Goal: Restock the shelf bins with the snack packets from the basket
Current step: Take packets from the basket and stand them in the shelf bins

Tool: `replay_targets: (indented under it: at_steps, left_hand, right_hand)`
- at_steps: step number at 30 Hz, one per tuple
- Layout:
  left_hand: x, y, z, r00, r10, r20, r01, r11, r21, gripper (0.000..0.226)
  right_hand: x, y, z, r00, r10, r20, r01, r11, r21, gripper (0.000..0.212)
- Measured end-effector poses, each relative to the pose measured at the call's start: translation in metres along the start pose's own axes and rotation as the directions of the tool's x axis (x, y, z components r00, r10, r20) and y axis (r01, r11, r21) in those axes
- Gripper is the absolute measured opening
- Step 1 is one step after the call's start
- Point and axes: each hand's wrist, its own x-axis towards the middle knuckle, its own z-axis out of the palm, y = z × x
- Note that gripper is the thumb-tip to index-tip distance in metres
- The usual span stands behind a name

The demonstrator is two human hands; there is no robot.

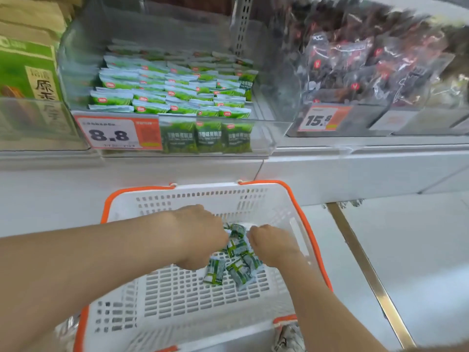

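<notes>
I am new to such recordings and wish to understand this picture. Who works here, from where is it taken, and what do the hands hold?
There is no machine: a person works with two bare hands. The picture comes from a camera worn on the head, looking forward and down. The left hand and right hand reach into a white basket with an orange rim, onto a pile of green snack packets. Their fingers are hidden, so I cannot tell whether they grip any. Above, a clear shelf bin with a price label of 8.8 holds similar green packets. The bin to its right holds dark packets.
</notes>
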Motion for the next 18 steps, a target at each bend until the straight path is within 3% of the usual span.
replay_targets:
  at_steps: [2,5,7,13,16,18]
  left_hand:
    - [0.006,0.002,0.008,0.995,-0.001,0.098,0.005,0.999,-0.050,0.014]
    - [0.014,0.004,0.010,0.991,0.012,0.131,-0.004,0.998,-0.061,0.015]
    - [0.021,0.002,0.011,0.991,0.013,0.133,-0.005,0.998,-0.063,0.013]
    - [0.028,-0.005,0.010,0.989,-0.020,0.149,0.027,0.999,-0.045,0.018]
    - [0.030,-0.008,0.008,0.990,-0.029,0.136,0.035,0.998,-0.043,0.020]
    - [0.030,-0.008,0.005,0.990,-0.035,0.136,0.041,0.998,-0.041,0.020]
  right_hand:
    - [0.002,-0.002,0.023,0.979,0.021,0.205,-0.013,0.999,-0.041,0.022]
    - [0.010,-0.005,0.057,0.953,0.025,0.301,-0.020,1.000,-0.022,0.041]
    - [0.015,-0.008,0.078,0.935,0.016,0.355,-0.016,1.000,-0.002,0.042]
    - [0.024,-0.009,0.104,0.916,0.056,0.398,-0.051,0.998,-0.023,0.039]
    - [0.030,-0.006,0.096,0.930,0.058,0.362,-0.056,0.998,-0.016,0.046]
    - [0.034,-0.006,0.089,0.950,0.041,0.309,-0.065,0.995,0.069,0.037]
